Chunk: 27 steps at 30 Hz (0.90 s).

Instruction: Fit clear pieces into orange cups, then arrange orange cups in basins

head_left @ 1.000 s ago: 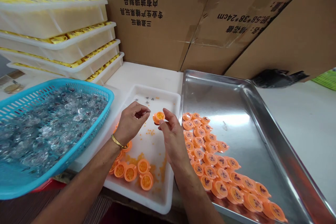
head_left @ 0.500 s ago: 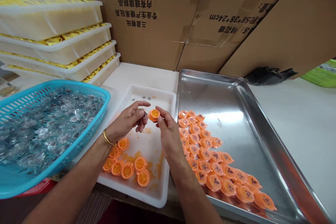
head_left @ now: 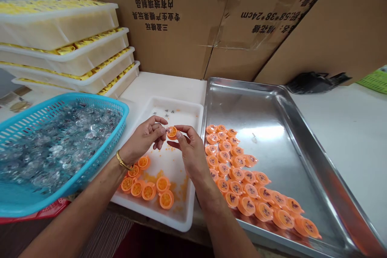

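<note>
Above the white tray [head_left: 193, 201], my right hand [head_left: 190, 145] pinches a small orange cup [head_left: 172, 132] with orange-yellow bits inside. Thumb and fingers of my left hand [head_left: 151, 132] are closed on a small clear piece with dark marks [head_left: 167, 130], which meets the cup's left rim; its exact shape is partly hidden by the fingers. Several more filled orange cups [head_left: 148, 190] stand open in the near part of the tray, close to my left wrist. Loose orange bits [head_left: 179, 199] lie scattered on the tray floor.
To the right, a metal tray [head_left: 266, 109] holds rows of orange cups with dark-marked tops [head_left: 248, 205]. At left is a blue basket [head_left: 119, 129] of clear plastic pieces. Stacked white bins [head_left: 90, 58] with yellow packets stand behind it. Cardboard boxes [head_left: 187, 52] line the back.
My right hand has moved the cup slightly left and tilted it. My left fingers have come together at its rim, bringing the small clear piece against it.
</note>
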### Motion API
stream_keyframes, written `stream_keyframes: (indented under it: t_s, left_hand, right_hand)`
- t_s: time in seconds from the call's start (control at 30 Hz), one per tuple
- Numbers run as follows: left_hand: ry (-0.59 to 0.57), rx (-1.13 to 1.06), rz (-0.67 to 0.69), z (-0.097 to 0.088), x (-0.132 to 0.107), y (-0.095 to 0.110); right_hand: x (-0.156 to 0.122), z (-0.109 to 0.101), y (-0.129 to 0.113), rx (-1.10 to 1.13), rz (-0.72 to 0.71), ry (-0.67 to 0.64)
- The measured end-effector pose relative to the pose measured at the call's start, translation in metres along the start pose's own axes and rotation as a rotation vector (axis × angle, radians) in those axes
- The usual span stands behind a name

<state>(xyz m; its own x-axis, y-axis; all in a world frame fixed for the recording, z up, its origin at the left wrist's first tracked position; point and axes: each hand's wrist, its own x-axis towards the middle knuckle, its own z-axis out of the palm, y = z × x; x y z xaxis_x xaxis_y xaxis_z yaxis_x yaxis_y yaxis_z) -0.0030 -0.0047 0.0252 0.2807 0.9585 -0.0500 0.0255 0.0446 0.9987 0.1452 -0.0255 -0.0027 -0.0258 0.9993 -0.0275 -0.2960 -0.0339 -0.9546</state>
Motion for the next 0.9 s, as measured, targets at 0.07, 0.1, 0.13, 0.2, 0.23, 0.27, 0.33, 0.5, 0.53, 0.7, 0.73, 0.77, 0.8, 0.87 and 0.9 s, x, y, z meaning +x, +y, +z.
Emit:
stream_keyframes:
  t_s: [0.07,0.1,0.13,0.2,0.23,0.27,0.33,0.5,0.53,0.7,0.73,0.77,0.8,0.87,0.9]
  left_hand:
    - [0.011,0.043,0.014,0.0,0.0,0.001]
    - [0.015,0.067,0.025,0.0,0.001,0.001]
    - [0.019,0.09,0.036,0.0,0.001,0.001]
    - [0.027,0.12,0.043,0.001,0.002,0.001]
    - [0.03,0.128,0.039,0.002,0.002,0.001]
    - [0.029,0.132,0.033,0.003,0.002,0.001]
    - [0.02,0.135,0.02,0.005,0.001,0.001]
    - [0.019,0.186,0.034,0.009,-0.001,0.001]
    - [0.027,0.201,0.039,0.01,-0.002,0.001]
    - [0.072,0.238,0.026,0.015,0.001,-0.003]
    - [0.08,0.242,0.023,0.015,0.002,-0.003]
    - [0.086,0.248,0.02,0.015,0.002,-0.003]
    - [0.092,0.256,0.017,0.014,0.002,-0.003]
    - [0.099,0.27,0.002,0.01,0.001,-0.001]
    - [0.109,0.277,-0.016,0.009,-0.001,0.0]
  right_hand:
    - [0.0,0.0,-0.001,-0.007,-0.015,0.001]
    - [0.0,0.0,-0.002,-0.012,-0.022,0.004]
    - [0.001,0.0,-0.002,-0.016,-0.028,0.007]
    - [0.001,0.0,-0.002,-0.016,-0.033,0.008]
    - [0.001,0.0,-0.002,-0.013,-0.03,0.01]
    - [0.002,0.0,-0.002,-0.006,-0.022,0.013]
    - [0.002,-0.001,-0.001,0.01,-0.002,0.028]
    - [0.003,-0.001,0.002,0.031,0.019,0.057]
    - [0.003,-0.001,0.002,0.034,0.025,0.06]
    - [0.002,-0.003,0.002,0.04,0.039,0.064]
    - [0.003,-0.003,0.002,0.031,0.029,0.055]
    - [0.003,-0.004,0.002,0.021,0.018,0.047]
    - [0.004,-0.004,0.003,0.008,0.009,0.043]
    - [0.005,-0.002,0.003,-0.018,0.007,0.051]
    - [0.005,0.0,0.003,-0.032,0.01,0.065]
